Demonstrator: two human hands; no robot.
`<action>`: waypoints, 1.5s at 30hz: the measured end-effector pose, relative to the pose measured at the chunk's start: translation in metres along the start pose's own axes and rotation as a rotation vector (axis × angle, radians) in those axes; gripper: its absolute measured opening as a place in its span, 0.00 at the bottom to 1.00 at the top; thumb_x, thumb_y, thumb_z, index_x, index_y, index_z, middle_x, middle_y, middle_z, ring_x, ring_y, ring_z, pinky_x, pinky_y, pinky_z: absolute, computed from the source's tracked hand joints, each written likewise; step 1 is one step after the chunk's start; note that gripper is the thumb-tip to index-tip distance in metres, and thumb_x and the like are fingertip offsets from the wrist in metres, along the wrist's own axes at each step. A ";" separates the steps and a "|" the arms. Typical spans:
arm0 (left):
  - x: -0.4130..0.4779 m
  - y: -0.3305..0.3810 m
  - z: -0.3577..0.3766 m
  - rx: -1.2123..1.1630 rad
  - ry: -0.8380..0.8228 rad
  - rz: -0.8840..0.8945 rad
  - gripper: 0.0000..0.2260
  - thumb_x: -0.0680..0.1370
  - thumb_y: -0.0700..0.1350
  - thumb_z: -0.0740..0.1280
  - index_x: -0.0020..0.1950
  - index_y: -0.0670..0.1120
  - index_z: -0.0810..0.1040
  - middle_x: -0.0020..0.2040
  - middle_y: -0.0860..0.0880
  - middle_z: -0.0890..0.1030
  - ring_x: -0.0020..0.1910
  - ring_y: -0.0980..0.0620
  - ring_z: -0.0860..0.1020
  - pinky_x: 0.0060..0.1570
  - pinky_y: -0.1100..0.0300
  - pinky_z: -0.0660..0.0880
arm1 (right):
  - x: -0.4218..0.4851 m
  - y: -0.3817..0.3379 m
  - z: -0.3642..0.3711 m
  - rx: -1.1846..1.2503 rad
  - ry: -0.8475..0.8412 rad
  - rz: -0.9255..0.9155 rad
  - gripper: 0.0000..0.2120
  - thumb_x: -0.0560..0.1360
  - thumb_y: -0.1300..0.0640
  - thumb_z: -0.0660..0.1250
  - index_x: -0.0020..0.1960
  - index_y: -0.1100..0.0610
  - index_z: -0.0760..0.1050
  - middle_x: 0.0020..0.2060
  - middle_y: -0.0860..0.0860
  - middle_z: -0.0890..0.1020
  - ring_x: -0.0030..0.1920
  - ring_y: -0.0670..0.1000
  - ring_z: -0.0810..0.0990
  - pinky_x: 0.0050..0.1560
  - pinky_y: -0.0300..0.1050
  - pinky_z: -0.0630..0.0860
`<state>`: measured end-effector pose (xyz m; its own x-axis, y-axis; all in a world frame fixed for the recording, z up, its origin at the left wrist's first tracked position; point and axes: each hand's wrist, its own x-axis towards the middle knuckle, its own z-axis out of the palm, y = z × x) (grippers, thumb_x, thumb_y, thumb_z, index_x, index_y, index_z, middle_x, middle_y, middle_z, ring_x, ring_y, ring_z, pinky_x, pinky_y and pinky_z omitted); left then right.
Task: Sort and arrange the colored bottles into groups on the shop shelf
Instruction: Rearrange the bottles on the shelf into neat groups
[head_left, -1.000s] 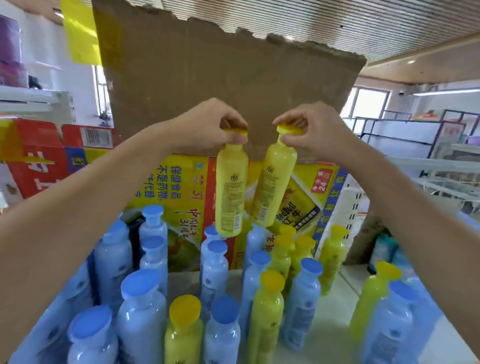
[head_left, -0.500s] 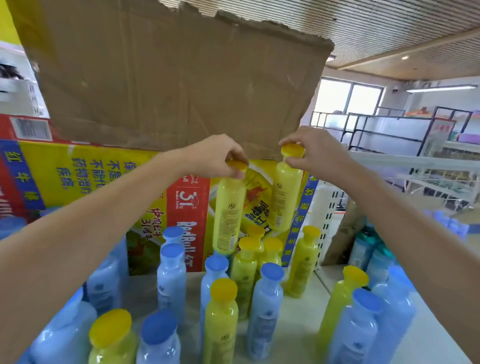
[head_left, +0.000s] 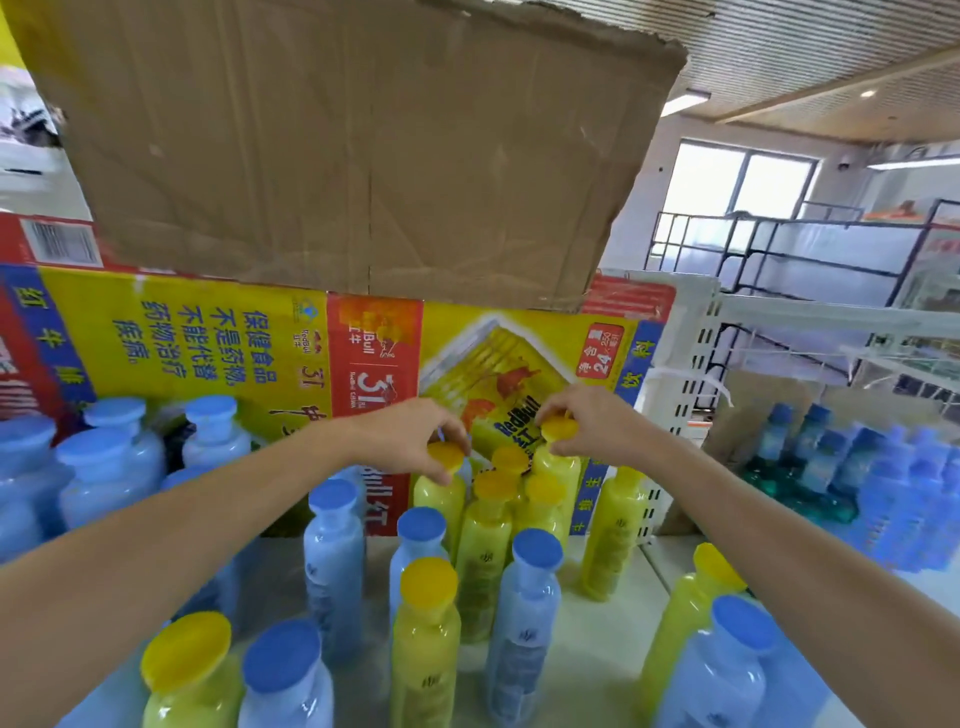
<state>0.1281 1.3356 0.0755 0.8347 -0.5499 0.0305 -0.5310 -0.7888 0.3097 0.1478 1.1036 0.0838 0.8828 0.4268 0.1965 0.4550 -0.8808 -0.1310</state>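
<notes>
1. At the back of the shelf (head_left: 597, 649), close against the carton, the left hand (head_left: 410, 441) pinches the cap of a yellow bottle (head_left: 439, 501), fingers curled over its top.
2. A little to the right, the right hand (head_left: 597, 426) grips the cap of a second yellow bottle (head_left: 558, 470) in the same way. Both bottles are upright; their bases are hidden, so I cannot tell whether they rest on the shelf.
3. Between and just in front of them a cluster of yellow bottles (head_left: 488, 540) stands packed close together.
4. A lone yellow bottle (head_left: 613, 530) stands just right of the cluster, beside the white perforated upright (head_left: 685, 374).
5. Nearer to the person the colours are mixed: blue bottles (head_left: 527, 613) among more yellow ones, such as the front yellow bottle (head_left: 426, 639).
6. Behind it all stands a Red Bull carton (head_left: 208, 338), with a torn brown cardboard flap (head_left: 337, 145) rising above it.
7. Off to the right, on a neighbouring shelf, more blue bottles (head_left: 909, 499) sit blurred.
</notes>
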 end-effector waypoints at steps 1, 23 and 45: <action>0.001 -0.002 0.006 -0.011 -0.010 0.005 0.16 0.71 0.46 0.72 0.58 0.48 0.77 0.60 0.52 0.75 0.52 0.60 0.69 0.49 0.68 0.64 | 0.000 0.002 0.005 0.013 -0.028 0.008 0.16 0.69 0.58 0.72 0.57 0.53 0.77 0.58 0.50 0.78 0.59 0.51 0.74 0.54 0.42 0.69; 0.012 -0.028 0.024 -0.094 0.010 -0.049 0.21 0.71 0.48 0.72 0.62 0.46 0.73 0.63 0.48 0.74 0.58 0.53 0.72 0.53 0.64 0.68 | -0.013 0.022 0.035 0.214 -0.138 0.085 0.18 0.77 0.55 0.63 0.66 0.54 0.70 0.66 0.53 0.72 0.65 0.51 0.69 0.61 0.41 0.64; 0.054 -0.036 0.017 0.002 0.010 0.015 0.17 0.76 0.47 0.67 0.64 0.47 0.73 0.67 0.45 0.72 0.64 0.48 0.70 0.63 0.56 0.66 | -0.086 -0.062 0.024 0.274 -0.173 0.045 0.17 0.71 0.47 0.70 0.59 0.49 0.76 0.50 0.42 0.77 0.45 0.33 0.72 0.45 0.24 0.67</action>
<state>0.1898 1.3291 0.0498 0.8283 -0.5586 0.0441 -0.5433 -0.7814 0.3070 0.0470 1.1263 0.0513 0.8989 0.4377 0.0198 0.4089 -0.8217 -0.3969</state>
